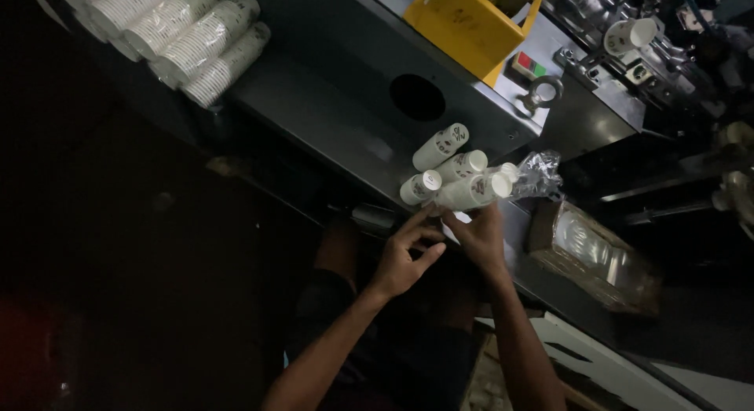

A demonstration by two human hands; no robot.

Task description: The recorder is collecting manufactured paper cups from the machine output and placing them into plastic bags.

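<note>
My right hand [481, 240] grips the near end of a white paper cup stack [473, 192] that lies on the dark machine top [330, 120]. Crinkled clear plastic wrap [539, 174] bunches at the stack's far end. My left hand [404, 255] is next to it, thumb and fingertips pinching at the same near end of the stack. Three more short stacks of white cups [441, 146] lie just beyond, touching one another. The light is dim and the exact finger contact is hard to make out.
Several long sleeved cup stacks [188, 35] are piled at the top left. A round hole [418, 97], a yellow box [470, 24] and a red and green switch [530, 65] sit on the machine. A cardboard box of clear bags [597, 258] stands to the right.
</note>
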